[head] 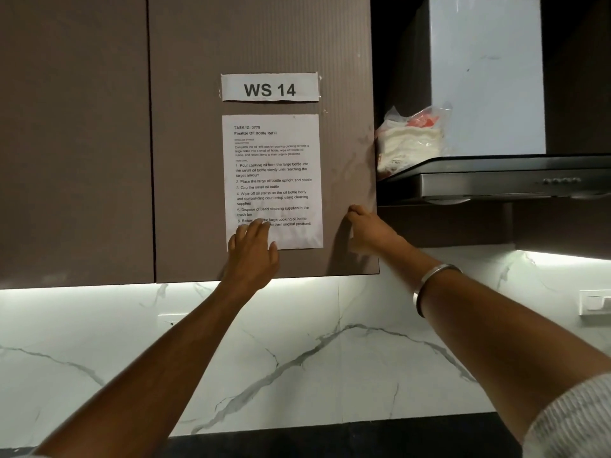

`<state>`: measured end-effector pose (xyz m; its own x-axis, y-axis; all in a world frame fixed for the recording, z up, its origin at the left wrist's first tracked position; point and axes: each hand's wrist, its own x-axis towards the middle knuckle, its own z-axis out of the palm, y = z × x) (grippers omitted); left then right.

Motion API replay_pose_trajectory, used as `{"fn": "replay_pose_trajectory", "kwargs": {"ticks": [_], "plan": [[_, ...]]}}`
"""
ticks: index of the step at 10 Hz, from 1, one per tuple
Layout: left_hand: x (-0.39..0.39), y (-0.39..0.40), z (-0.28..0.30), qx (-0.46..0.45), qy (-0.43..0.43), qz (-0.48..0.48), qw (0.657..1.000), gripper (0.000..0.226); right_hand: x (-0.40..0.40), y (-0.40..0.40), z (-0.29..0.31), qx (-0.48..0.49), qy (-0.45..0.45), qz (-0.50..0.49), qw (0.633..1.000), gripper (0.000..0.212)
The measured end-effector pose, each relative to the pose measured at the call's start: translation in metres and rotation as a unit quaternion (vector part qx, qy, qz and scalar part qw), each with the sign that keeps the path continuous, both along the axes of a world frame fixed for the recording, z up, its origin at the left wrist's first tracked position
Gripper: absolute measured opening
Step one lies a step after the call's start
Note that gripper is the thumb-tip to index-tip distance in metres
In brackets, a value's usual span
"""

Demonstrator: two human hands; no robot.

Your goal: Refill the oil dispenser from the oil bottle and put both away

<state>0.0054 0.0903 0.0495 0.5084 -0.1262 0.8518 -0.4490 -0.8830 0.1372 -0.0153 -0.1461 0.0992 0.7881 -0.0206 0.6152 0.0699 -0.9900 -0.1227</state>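
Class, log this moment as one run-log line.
left hand: flat on cabinet door | right hand: fingers curled at door's right edge | door: looks shut | oil bottle, dispenser: unseen

Left hand (253, 256) presses flat on cabinet door (185, 143); right hand (367, 231) grips its edge.

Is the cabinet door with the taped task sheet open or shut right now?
Shut, or nearly so: the cabinet door looks flush with its neighbour. The left hand presses it flat; the right hand curls round its right edge.
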Motion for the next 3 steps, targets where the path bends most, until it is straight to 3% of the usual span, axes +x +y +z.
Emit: {"fn": "replay_pose_trajectory", "kwargs": {"ticks": [2,3], "plan": [[0.0005,-0.0085,0.0028,0.007,-0.004,-0.013,1.0,0.05,-0.007,-0.0011,-0.0089,0.04,-0.011,0.048,0.998,0.065],[0.0012,-0.0132,0.0052,0.004,0.004,-0.013,1.0,0.05,-0.0124,0.0002,-0.0072,0.065,-0.063,0.093,0.992,0.059]]}}
